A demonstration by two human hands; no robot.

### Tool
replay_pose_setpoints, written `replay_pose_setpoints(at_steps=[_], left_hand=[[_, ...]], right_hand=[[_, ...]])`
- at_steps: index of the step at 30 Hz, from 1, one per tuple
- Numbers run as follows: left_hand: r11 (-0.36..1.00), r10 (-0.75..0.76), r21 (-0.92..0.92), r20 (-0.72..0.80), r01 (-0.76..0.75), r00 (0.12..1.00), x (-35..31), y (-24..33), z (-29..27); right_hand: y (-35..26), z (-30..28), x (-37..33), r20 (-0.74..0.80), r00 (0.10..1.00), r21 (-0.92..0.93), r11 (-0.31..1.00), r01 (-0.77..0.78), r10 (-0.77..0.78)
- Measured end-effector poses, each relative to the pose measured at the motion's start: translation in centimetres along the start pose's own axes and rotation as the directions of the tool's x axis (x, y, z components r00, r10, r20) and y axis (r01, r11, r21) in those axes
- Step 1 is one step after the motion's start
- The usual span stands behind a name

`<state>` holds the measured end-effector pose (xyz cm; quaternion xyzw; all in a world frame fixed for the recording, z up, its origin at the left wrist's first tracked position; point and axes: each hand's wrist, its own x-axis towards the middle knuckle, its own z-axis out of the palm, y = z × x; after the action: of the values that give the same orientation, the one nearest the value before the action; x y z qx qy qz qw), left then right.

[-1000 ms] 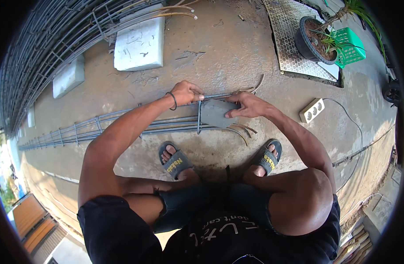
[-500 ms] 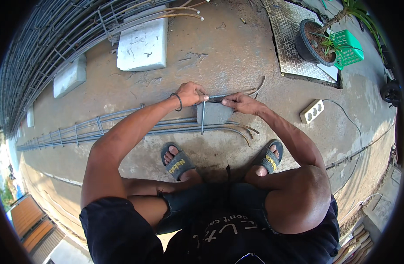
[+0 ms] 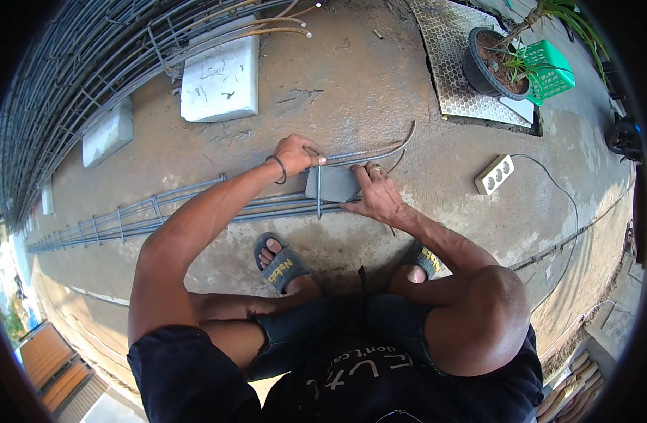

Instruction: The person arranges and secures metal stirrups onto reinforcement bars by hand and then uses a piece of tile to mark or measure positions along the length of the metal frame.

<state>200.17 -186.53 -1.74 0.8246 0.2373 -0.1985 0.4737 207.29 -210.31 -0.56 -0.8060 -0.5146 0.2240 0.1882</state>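
A long rebar cage (image 3: 143,215) lies on the ground before my feet, its bar ends bending toward the right. Near that end, a steel stirrup (image 3: 319,194) stands around the bars beside a flat grey block (image 3: 332,185). My left hand (image 3: 295,155) is closed at the stirrup's far corner, pinching it against the far bar; the fingertips partly hide the joint. My right hand (image 3: 381,194) spans the right end of the block, fingers at its far edge and thumb by the near bars, gripping it.
Stacked rebar cages (image 3: 76,77) rest on white blocks (image 3: 221,77) at the far left. To the right lie a power strip (image 3: 495,175) with its cord, a potted plant (image 3: 489,67), a green basket (image 3: 550,74) and a patterned panel (image 3: 447,53). My sandals (image 3: 284,264) flank the work.
My right hand has moved from the far bar down toward me, now around the block's right end. My left hand stays at the stirrup's far corner. The view has shifted slightly.
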Motion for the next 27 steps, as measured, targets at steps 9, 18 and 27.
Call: replay_pose_setpoints(at_steps=[9, 18, 27], left_hand=[[0.995, 0.002, -0.099, 0.178, 0.016, 0.984, 0.3, -1.2, -1.5], [0.988, 0.095, 0.126, -0.063, -0.087, 0.993, -1.1, 0.5, 0.3], [0.979, 0.113, 0.173, -0.003, -0.111, 0.994, -0.6, -0.3, -0.2]], right_hand=[[0.2, 0.6, 0.0, -0.092, 0.994, -0.018, 0.998, -0.054, 0.052], [1.5, 1.5, 0.1, -0.143, 0.987, -0.082, 0.994, 0.069, -0.080], [1.0, -0.1, 0.7, -0.033, 0.999, 0.001, 0.999, -0.040, 0.040]])
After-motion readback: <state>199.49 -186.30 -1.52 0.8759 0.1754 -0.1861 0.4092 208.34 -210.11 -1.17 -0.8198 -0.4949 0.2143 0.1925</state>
